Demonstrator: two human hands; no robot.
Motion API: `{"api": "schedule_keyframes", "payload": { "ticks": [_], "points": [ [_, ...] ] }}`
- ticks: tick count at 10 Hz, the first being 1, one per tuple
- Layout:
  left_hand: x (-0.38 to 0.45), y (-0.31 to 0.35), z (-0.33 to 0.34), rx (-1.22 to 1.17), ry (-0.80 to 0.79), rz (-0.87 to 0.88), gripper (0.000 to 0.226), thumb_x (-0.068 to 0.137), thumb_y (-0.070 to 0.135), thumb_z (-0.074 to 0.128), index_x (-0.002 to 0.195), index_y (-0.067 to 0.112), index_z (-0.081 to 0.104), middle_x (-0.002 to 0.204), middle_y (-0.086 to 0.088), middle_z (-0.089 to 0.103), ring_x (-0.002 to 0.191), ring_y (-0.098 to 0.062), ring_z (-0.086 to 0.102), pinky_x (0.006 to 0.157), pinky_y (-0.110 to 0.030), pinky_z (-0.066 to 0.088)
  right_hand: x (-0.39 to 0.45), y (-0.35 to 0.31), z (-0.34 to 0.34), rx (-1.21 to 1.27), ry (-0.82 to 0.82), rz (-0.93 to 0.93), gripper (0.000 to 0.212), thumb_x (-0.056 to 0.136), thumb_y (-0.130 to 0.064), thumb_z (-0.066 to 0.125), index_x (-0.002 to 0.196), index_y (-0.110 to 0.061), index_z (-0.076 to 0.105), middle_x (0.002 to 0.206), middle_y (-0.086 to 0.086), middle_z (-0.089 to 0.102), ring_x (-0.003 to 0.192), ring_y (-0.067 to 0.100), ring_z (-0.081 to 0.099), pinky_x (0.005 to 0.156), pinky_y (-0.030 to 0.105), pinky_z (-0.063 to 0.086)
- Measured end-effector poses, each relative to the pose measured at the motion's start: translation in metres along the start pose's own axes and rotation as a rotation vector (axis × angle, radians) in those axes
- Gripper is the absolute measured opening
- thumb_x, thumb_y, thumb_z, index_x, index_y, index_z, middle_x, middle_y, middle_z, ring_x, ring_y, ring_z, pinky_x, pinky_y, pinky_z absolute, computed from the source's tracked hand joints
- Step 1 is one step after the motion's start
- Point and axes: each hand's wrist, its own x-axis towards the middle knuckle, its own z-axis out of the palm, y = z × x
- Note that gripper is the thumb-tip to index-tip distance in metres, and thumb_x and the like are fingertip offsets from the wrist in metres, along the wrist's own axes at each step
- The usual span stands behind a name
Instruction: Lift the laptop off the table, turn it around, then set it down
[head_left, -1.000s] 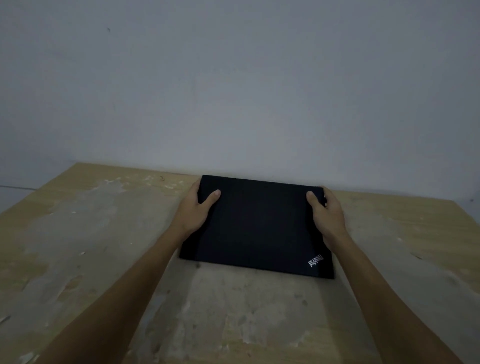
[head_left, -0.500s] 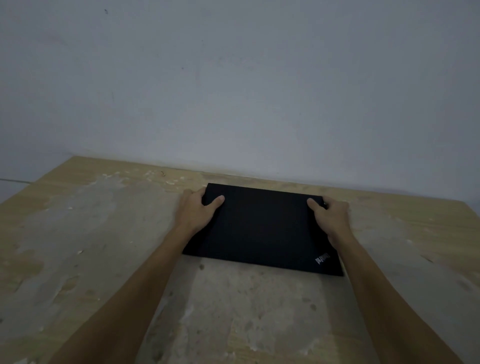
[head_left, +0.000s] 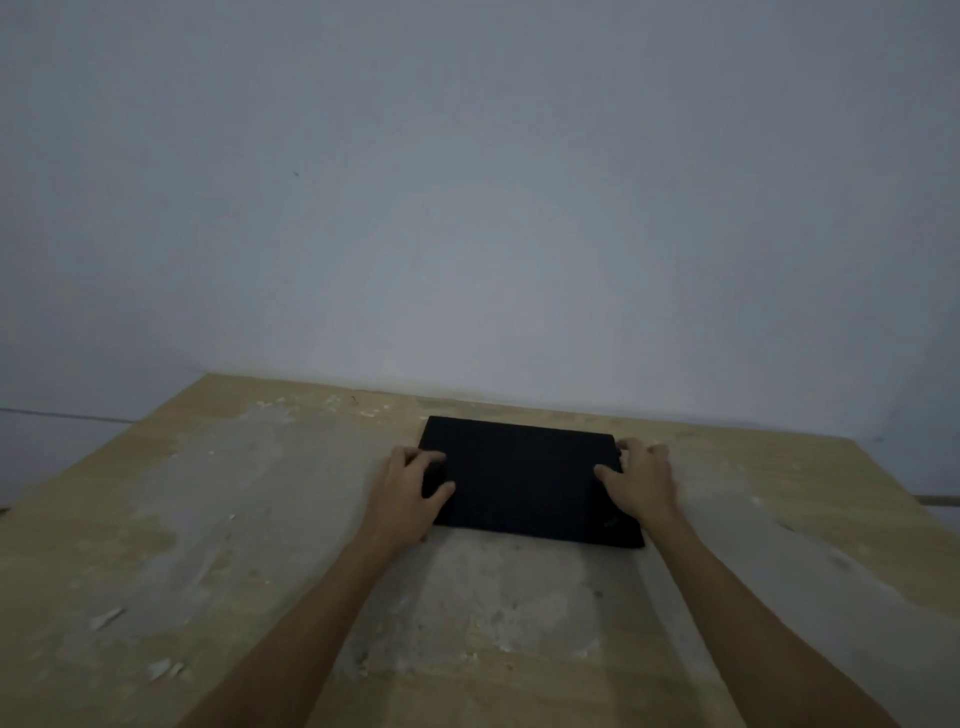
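Two hands frame the closed black laptop (head_left: 527, 480) in the head view, one at each short side. It lies flat on the table (head_left: 218, 519), near the wall (head_left: 467, 208). This looks like the start of the lift: the laptop seems not yet raised, though I cannot tell for sure. The left hand (head_left: 410, 493) curls over the left edge, thumb and a finger on the lid. The right hand (head_left: 641, 480) wraps the right edge, thumb on top. Each grip is closed on the laptop. Next calls for an even raise with both hands, then a turn clear of the wall.
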Motion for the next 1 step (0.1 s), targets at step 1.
{"api": "schedule_keyframes", "payload": {
  "ticks": [1],
  "points": [
    [-0.0146,0.0193,-0.0180,0.033,0.027,0.070,0.034,0.097,0.031,0.067,0.129,0.023,0.064,0.129,-0.001,0.058,0.110,-0.019,0.063,0.086,-0.025,0.052,-0.0207,-0.0191,-0.0215,0.064,0.010,-0.119,0.049,0.093,-0.036,0.070,0.134,-0.012,0.061,0.137,0.017,0.053,0.113,0.033,0.063,0.092,0.043,0.056]
  ]
}}
